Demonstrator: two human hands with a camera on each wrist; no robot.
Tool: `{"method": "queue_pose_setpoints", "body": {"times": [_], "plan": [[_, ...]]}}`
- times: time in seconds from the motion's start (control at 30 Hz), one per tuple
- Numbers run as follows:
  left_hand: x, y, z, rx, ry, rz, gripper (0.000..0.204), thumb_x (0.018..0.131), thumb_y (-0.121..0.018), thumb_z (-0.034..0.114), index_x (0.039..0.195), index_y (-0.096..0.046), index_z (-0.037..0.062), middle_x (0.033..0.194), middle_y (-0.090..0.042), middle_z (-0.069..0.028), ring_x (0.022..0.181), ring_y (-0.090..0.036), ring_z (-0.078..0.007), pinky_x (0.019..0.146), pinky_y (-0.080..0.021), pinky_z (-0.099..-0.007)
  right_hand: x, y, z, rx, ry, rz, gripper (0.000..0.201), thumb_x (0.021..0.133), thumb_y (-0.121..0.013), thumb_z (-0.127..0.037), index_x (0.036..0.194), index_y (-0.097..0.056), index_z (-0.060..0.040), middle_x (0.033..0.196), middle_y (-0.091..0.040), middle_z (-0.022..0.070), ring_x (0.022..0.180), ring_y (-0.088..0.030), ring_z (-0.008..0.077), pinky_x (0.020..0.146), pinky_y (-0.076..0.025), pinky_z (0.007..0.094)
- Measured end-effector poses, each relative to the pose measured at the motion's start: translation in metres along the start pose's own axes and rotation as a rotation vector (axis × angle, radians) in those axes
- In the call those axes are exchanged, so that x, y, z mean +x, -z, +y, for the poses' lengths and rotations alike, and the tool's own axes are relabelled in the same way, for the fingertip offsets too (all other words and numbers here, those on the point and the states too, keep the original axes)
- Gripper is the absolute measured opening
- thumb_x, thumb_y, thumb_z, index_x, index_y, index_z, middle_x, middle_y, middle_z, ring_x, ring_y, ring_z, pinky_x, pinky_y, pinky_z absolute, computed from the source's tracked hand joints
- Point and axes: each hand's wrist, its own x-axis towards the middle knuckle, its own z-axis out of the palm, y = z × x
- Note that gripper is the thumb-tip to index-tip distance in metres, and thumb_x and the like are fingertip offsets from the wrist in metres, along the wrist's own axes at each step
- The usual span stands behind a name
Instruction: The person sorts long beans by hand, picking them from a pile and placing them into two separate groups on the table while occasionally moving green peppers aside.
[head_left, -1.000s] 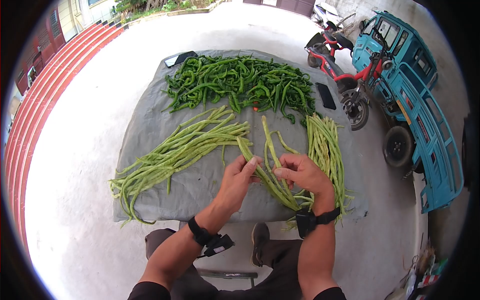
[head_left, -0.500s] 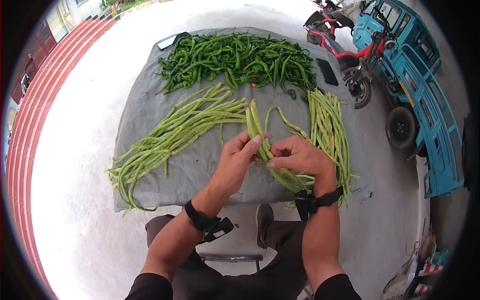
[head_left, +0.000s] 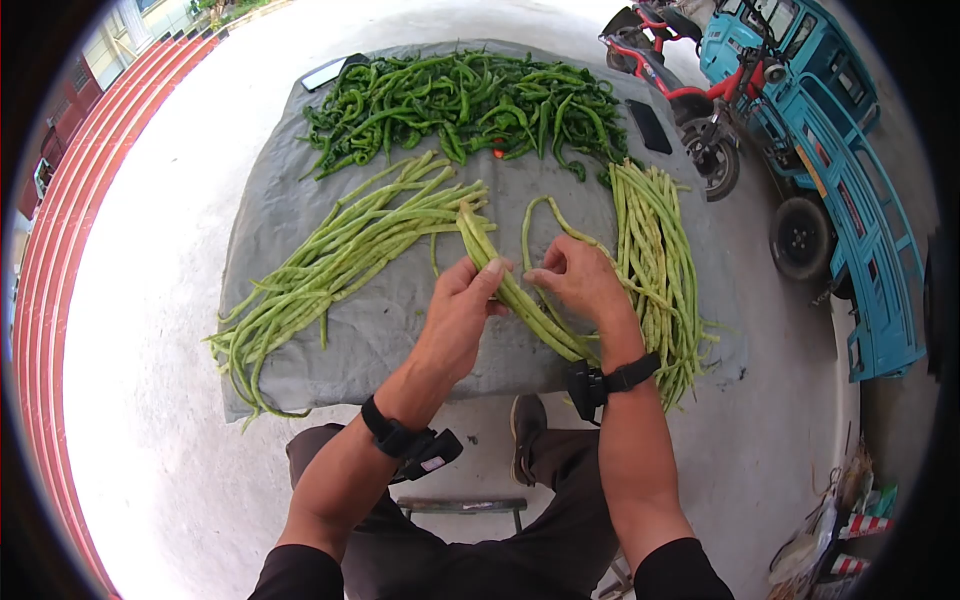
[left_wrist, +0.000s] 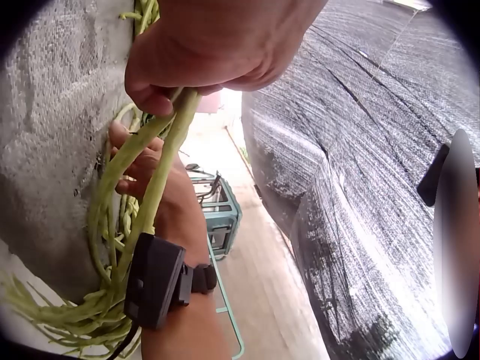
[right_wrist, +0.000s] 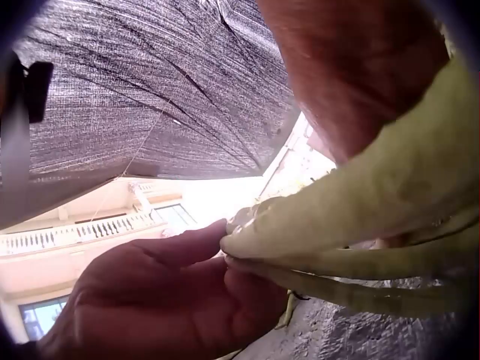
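Looking from far off, I see my left hand point(head_left: 455, 315) pinching a few long green beans point(head_left: 528, 308) over the gray cloth point(head_left: 385, 355), between the left bean pile point(head_left: 350, 245) and the right bean pile point(head_left: 652, 260). My right hand point(head_left: 588, 282) is near them with bent fingers; I can't quite tell if it pinches a bean. Green peppers point(head_left: 460, 105) lie past both piles.

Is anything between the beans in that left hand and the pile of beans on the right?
Yes. Seen from the head, the right hand and a curved bean are between the held beans and the pile.
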Motion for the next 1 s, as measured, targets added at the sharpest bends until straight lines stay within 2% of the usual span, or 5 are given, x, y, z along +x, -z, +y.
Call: {"method": "queue_pose_setpoints", "body": {"times": [0.03, 0.13, 0.53, 0.77, 1.0], "plan": [[0.000, 0.000, 0.000, -0.007, 0.009, 0.007, 0.029, 0.111, -0.061, 0.032, 0.119, -0.069, 0.0057, 0.106, -0.068, -0.0014, 0.095, -0.061, -0.0116, 0.085, -0.050, -0.0303, 0.001, -0.005, 0.000, -0.064, 0.010, 0.019, 0.031, 0.082, -0.086, -0.020, 0.098, -0.068, -0.0006, 0.079, -0.065, 0.0055, 0.074, -0.063, 0.0150, 0.068, -0.053, 0.0345], [0.001, 0.000, 0.000, -0.008, 0.022, 0.027, 0.028, 0.111, -0.059, 0.030, 0.120, -0.069, 0.0049, 0.105, -0.068, -0.0010, 0.095, -0.061, -0.0105, 0.082, -0.049, -0.0294, 0.006, -0.009, 0.000, 0.023, -0.041, -0.015, 0.029, 0.080, -0.086, -0.018, 0.098, -0.070, -0.0013, 0.087, -0.072, 0.0134, 0.082, -0.070, 0.0285, 0.075, -0.055, 0.0413], [0.005, 0.002, -0.003, 0.054, 0.028, 0.069, 0.027, 0.112, -0.057, 0.032, 0.120, -0.068, 0.0081, 0.111, -0.070, -0.0022, 0.103, -0.063, -0.0140, 0.091, -0.050, -0.0348, -0.014, 0.041, -0.017, 0.442, 0.151, -0.283, 0.018, 0.081, -0.076, -0.001, 0.095, -0.065, -0.0034, 0.085, -0.062, -0.0040, 0.076, -0.058, 0.0073, 0.071, -0.048, 0.0262], [0.008, 0.001, -0.012, 0.025, -0.052, 0.033, 0.029, 0.115, -0.048, 0.024, 0.125, -0.062, 0.0021, 0.128, -0.070, -0.0134, 0.117, -0.067, -0.0224, 0.110, -0.050, -0.0441, -0.016, 0.027, -0.020, 0.348, 0.198, -0.309, 0.018, 0.080, -0.072, 0.002, 0.097, -0.066, -0.0017, 0.082, -0.064, 0.0027, 0.074, -0.060, 0.0144, 0.071, -0.051, 0.0321], [0.007, -0.004, -0.007, -0.085, -0.055, -0.005, 0.031, 0.116, -0.045, 0.023, 0.136, -0.054, 0.0017, 0.132, -0.069, -0.0170, 0.116, -0.070, -0.0248, 0.110, -0.051, -0.0443, -0.018, 0.033, -0.031, 0.289, 0.145, -0.395, 0.019, 0.081, -0.070, 0.006, 0.099, -0.067, -0.0010, 0.083, -0.065, 0.0021, 0.078, -0.062, 0.0134, 0.072, -0.051, 0.0319]]}}
